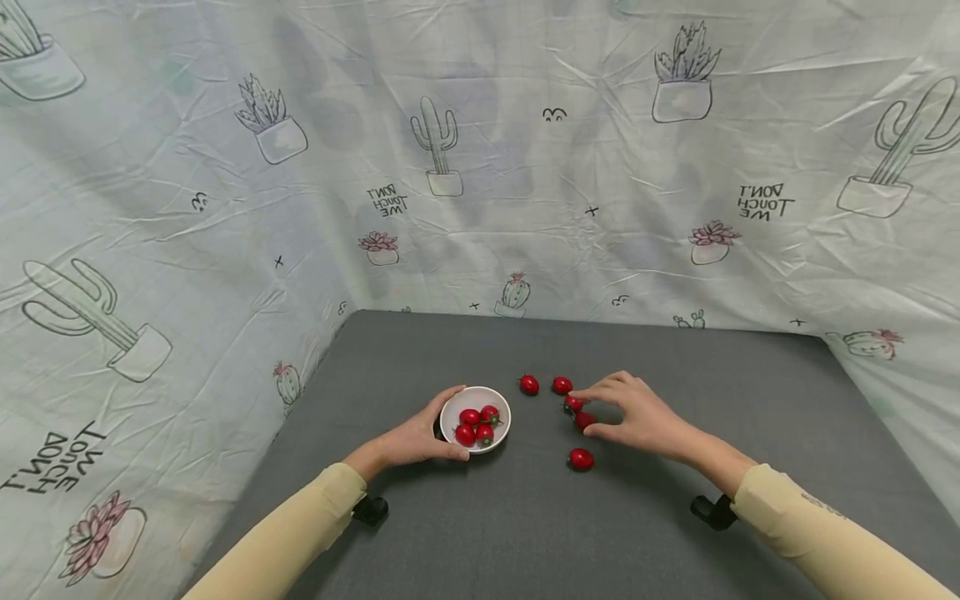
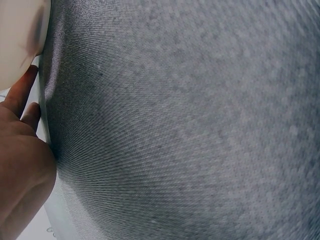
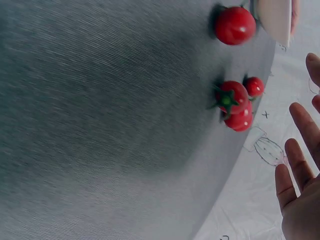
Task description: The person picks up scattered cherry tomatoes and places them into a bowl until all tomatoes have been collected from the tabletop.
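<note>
A small white bowl (image 1: pixel 447 414) with several cherry tomatoes in it stands on the grey table. My left hand (image 1: pixel 415 435) grips it from the left, thumb at the near side and fingers round the far side; the left wrist view shows fingertips against the bowl (image 2: pixel 17 40). My right hand (image 1: pixel 637 417) hovers over the loose tomatoes, thumb and fingers spread. Nearest to it are two touching tomatoes, one red tomato (image 1: pixel 573 405) and another (image 1: pixel 584 422) partly behind the thumb. In the right wrist view, the fingers (image 3: pixel 300 165) appear apart from the tomatoes (image 3: pixel 233 97).
Two more tomatoes lie farther back, one tomato (image 1: pixel 528 384) right of the bowl and another (image 1: pixel 562 385) beside it. A single tomato (image 1: pixel 581 459) lies nearer. The grey tabletop (image 1: pixel 510 533) ends at a cactus-print cloth (image 1: pixel 495 167) behind and at the sides.
</note>
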A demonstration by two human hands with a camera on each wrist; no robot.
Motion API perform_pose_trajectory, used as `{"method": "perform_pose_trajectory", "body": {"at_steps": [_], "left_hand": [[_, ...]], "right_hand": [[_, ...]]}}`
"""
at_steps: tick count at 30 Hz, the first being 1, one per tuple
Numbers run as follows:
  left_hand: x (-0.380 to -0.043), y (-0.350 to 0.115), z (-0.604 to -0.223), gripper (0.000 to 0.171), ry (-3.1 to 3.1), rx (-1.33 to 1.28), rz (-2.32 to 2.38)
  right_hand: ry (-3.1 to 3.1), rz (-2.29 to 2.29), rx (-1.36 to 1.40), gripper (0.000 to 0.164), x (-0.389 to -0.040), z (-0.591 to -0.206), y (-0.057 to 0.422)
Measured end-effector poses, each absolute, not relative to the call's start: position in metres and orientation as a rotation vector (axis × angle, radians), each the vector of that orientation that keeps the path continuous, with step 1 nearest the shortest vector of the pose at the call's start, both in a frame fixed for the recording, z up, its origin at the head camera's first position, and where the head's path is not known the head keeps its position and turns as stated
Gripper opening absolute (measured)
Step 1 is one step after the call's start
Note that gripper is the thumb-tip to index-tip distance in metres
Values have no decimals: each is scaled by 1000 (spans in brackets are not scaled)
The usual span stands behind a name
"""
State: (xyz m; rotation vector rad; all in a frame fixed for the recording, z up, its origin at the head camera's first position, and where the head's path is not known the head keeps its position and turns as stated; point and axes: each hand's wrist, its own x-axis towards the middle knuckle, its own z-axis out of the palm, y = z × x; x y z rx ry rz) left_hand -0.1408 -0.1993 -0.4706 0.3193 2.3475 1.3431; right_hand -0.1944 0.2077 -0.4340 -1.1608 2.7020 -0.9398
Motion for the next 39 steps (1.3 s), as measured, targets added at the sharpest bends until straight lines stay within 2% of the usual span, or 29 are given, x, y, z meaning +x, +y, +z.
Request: {"method": "perform_pose_trajectory", "body": {"at_steps": [15,39], "left_hand": [[-141,-196,-467,112,2341,308,1352],[-144,-194,-467,110,2343,313,1348]], "right_hand": [[2752,-959,-1244,49,-170,-455,213],[2806,-954,-969,44,-148,-469,207]]}}
